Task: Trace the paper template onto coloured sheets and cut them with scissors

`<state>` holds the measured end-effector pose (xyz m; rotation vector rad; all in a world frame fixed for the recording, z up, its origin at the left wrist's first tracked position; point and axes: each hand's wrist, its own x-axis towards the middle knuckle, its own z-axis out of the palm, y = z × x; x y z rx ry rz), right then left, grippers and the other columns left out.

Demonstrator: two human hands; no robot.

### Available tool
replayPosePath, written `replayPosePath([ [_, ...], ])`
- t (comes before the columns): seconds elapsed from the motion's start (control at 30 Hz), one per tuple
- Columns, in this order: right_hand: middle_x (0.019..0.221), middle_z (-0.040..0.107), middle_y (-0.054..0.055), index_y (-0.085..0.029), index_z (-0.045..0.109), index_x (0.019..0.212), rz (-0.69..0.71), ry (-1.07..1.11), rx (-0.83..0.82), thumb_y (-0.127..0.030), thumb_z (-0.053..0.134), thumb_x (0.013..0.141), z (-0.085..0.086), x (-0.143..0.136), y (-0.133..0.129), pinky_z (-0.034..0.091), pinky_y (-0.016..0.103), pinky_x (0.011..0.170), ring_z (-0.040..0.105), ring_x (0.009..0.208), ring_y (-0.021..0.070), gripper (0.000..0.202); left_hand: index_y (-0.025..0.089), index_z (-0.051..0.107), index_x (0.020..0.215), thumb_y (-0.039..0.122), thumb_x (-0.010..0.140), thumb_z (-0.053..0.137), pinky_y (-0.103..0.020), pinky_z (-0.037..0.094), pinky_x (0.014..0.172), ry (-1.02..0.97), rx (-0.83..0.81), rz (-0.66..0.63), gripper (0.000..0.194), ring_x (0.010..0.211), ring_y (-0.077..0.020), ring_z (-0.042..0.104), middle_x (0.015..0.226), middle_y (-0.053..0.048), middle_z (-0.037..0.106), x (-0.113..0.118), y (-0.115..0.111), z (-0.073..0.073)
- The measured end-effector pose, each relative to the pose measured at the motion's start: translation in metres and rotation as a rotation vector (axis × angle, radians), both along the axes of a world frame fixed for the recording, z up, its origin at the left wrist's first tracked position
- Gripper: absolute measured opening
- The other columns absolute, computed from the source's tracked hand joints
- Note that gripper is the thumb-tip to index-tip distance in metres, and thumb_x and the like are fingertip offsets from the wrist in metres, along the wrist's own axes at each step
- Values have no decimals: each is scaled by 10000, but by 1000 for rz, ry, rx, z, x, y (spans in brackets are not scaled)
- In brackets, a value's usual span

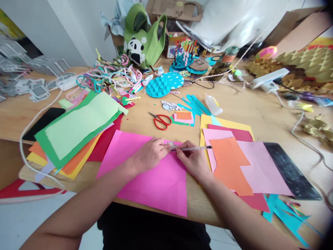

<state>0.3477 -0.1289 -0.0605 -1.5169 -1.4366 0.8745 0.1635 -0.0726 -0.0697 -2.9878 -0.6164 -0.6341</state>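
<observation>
A large magenta sheet (153, 184) lies at the table's front edge. My right hand (194, 161) is closed round a slim grey pen (197, 148), its tip pointing left at a small paper cutout (169, 145) near the sheet's top edge. With fingers pressed together, my left hand (153, 154) holds that cutout down against the sheet. Just beyond the sheet are red-handled scissors (161, 122), a fish-like cutout (170, 106) and a little stack of paper pieces (183, 116).
Green sheets (83, 128) and other coloured papers are piled left; orange paper (229, 163), pink paper and a black tablet (291, 170) lie right. A glue bottle (213, 105), blue shapes (158, 86) and a green bag (144, 41) stand farther back. White cables cross both sides.
</observation>
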Motion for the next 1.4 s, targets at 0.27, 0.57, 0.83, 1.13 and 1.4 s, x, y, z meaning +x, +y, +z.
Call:
replayPosePath([
  [0.27,554,519,-30,-189,555,721,-17,11,-33,-268,581,773,-1,0,0,332,228,447,455,487,108,98,116,607,1130,96,932,415,-329,438,687,10,53,7,276,814,-185,570,1000,-57,694,1,-1,3],
  [0.57,572,534,-23,-193,559,732,-17,25,-48,-276,584,787,-2,1,1,347,234,456,469,498,115,102,110,602,1148,80,922,405,-325,436,691,25,63,13,301,801,-188,562,1036,-69,690,0,-2,4],
  [0.83,558,521,-27,-202,552,724,-17,-1,-23,-290,576,803,-4,0,1,339,234,450,459,491,116,121,118,611,1131,95,931,388,-331,450,725,29,53,22,300,841,-191,574,1060,-75,686,1,-3,4],
  [1.13,554,495,-33,-202,540,698,-40,-35,7,-252,565,786,-4,0,-1,334,232,465,437,506,111,104,121,594,1148,94,933,386,-334,450,731,48,32,26,300,862,-192,581,1093,-83,673,1,-3,4],
  [1.4,542,479,-39,-203,538,696,-59,-27,4,-268,566,789,-6,1,-1,319,232,454,424,490,109,116,124,588,1166,98,936,378,-334,445,734,33,32,30,312,889,-198,581,1092,-80,671,1,-4,4],
])
